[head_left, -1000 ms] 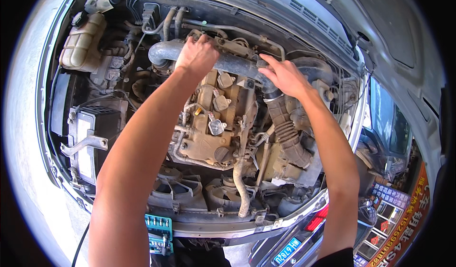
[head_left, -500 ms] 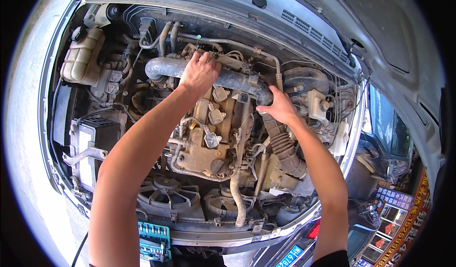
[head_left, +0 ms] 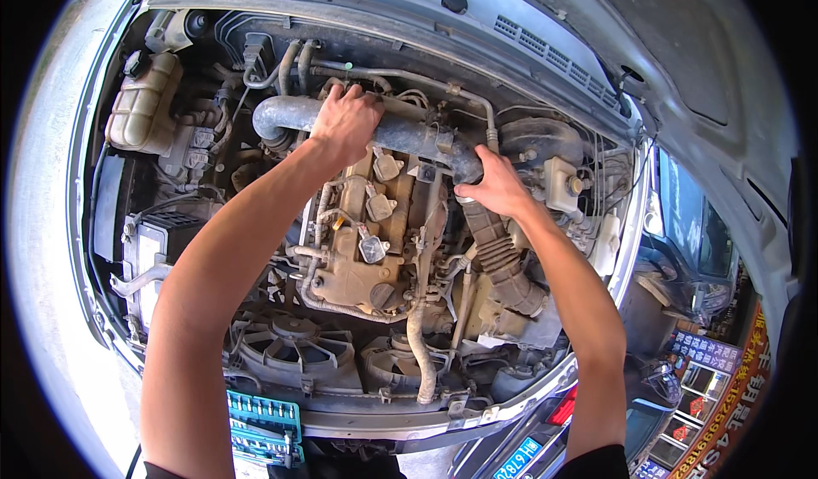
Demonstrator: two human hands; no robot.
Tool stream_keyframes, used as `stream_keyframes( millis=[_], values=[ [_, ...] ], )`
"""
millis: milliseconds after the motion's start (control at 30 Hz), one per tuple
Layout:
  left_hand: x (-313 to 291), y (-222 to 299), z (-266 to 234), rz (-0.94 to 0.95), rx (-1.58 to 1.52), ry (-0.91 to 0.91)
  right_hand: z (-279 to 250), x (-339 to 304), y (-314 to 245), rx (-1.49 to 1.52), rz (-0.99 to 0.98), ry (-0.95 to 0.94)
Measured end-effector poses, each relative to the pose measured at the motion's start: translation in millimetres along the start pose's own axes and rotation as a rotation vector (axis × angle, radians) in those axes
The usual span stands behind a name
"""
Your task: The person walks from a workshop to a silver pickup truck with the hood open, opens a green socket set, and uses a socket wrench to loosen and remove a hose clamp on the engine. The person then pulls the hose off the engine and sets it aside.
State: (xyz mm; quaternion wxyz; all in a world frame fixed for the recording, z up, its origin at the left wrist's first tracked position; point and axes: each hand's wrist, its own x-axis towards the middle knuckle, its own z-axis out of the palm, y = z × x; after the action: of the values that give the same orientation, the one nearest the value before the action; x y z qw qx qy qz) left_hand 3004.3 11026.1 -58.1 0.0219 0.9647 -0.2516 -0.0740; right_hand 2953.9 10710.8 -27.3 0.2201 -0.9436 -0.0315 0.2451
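A grey, dusty air intake pipe runs across the upper part of the engine. My left hand is closed over the middle of this pipe, its fingers curled behind the far side. At the pipe's right end, my right hand grips the bend, with the thumb in front near the joint and the fingers behind. From that joint a ribbed rubber hose leads down toward the front right. Below the pipe lies a tan engine cover with several ignition coils on it and a dark oil cap.
A coolant tank stands at the far left, with the battery nearer. Cooling fans sit at the front. A fluid reservoir is on the right. The raised hood leans over the right side. A teal socket set lies below the bumper.
The whole view has shifted slightly, so the engine sits a little farther left. Both hands keep their hold on the intake pipe, which shows no clear movement relative to the engine.
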Motion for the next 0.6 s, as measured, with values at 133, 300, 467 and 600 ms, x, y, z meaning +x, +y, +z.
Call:
stream_keyframes(
  millis=[133,300,467,600],
  values=[
    [-2,-2,-2,0.002,0.006,-0.048,2,-4,9,-0.068,-0.082,0.035],
    [2,-5,-2,0.036,0.007,-0.067,-2,2,27,0.084,-0.071,-0.075],
    [9,-3,0,0.02,0.067,-0.055,8,-8,60,0.269,-0.1,-0.036],
    [13,0,4,0.042,0.078,-0.066,39,-27,80,0.128,0.075,0.144]
  ],
)
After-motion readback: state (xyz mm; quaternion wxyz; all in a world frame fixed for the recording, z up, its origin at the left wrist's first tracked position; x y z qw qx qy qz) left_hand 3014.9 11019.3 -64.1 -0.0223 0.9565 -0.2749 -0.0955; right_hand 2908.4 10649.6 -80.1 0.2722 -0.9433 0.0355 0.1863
